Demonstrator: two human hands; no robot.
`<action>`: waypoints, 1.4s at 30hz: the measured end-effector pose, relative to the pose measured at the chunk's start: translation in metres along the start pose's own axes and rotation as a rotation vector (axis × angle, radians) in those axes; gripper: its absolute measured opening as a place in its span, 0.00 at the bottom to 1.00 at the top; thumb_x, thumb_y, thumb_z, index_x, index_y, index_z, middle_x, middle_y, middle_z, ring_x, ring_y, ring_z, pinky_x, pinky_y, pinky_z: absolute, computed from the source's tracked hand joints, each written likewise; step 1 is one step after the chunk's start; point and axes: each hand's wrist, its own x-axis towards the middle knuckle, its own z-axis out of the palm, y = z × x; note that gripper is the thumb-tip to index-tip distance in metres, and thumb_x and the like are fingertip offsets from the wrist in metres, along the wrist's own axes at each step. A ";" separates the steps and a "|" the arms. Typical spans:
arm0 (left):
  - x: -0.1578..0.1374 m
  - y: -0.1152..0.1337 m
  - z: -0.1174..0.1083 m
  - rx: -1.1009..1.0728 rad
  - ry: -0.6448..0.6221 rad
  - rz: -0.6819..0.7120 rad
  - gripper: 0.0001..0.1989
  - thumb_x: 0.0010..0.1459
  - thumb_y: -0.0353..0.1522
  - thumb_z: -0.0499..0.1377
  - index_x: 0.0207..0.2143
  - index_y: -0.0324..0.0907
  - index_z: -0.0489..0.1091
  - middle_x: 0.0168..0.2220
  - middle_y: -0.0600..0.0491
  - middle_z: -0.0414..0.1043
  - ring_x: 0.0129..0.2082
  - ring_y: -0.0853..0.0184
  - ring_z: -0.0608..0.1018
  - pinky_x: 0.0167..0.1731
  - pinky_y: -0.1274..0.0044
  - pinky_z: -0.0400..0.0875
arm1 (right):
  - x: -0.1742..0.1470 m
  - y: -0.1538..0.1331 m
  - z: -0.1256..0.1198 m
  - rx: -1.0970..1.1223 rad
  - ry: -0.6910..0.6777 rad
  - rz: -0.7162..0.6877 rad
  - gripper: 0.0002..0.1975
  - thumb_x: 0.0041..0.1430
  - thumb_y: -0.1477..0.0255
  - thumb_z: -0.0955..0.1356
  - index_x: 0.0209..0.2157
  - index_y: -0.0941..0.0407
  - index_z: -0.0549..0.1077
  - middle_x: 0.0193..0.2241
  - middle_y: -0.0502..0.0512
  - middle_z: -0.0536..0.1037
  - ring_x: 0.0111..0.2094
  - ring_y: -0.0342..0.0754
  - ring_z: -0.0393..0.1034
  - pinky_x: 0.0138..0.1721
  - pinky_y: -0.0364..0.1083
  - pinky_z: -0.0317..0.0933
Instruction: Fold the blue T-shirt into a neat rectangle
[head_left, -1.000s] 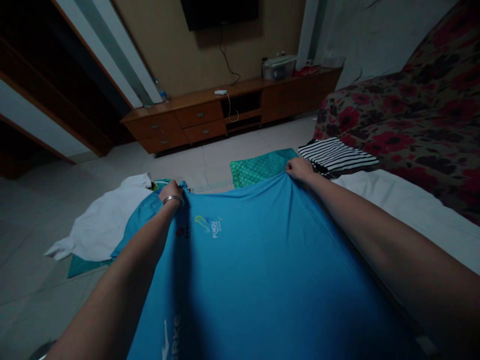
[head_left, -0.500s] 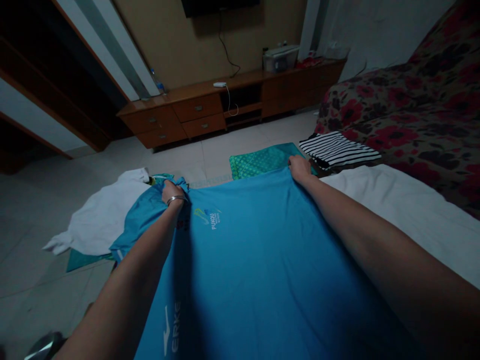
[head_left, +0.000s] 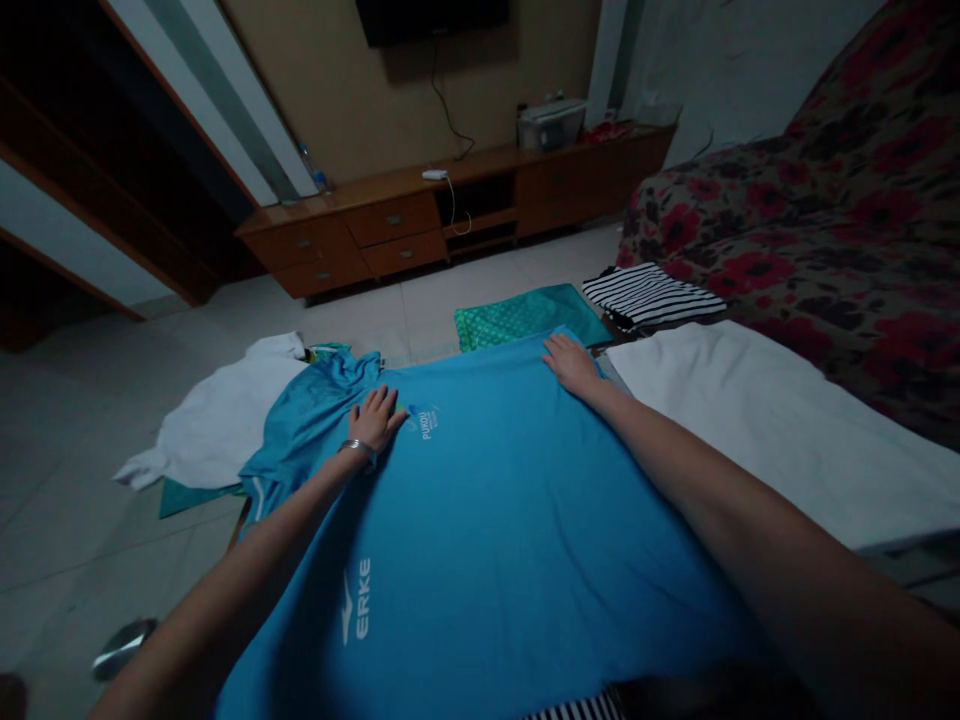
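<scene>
A blue T-shirt (head_left: pixel 480 510) with white ERKE lettering lies spread out in front of me, its sleeve side bunched at the left. My left hand (head_left: pixel 375 418), a silver bracelet on its wrist, rests flat on the shirt beside the small PUKOU print, fingers spread. Near the far right edge, my right hand (head_left: pixel 571 366) lies flat on the cloth with its fingers stretched out. Neither hand grips the fabric. A white garment (head_left: pixel 757 420) lies to the right of the shirt, and another white garment (head_left: pixel 225 415) is at the left.
Beyond the shirt lies a green patterned cloth (head_left: pixel 517 318), with a folded black-and-white striped garment (head_left: pixel 649 293) beside it. A flowered sofa (head_left: pixel 750 210) stands at the right. A wooden TV cabinet (head_left: pixel 390 225) runs along the far wall. A shiny metal object (head_left: pixel 124 645) is at lower left.
Both hands have let go of the shirt's far edge and now lie flat on it. The left hand has moved right and nearer; the shirt has settled flatter.
</scene>
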 end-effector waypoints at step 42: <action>-0.453 -0.088 -0.022 -0.096 0.474 -0.626 0.27 0.58 0.40 0.47 0.58 0.41 0.65 0.57 0.41 0.65 0.58 0.50 0.65 0.54 0.59 0.61 | -0.471 -0.005 -0.069 0.559 0.340 0.169 0.13 0.47 0.60 0.66 0.35 0.42 0.77 0.47 0.52 0.76 0.51 0.60 0.70 0.56 0.62 0.60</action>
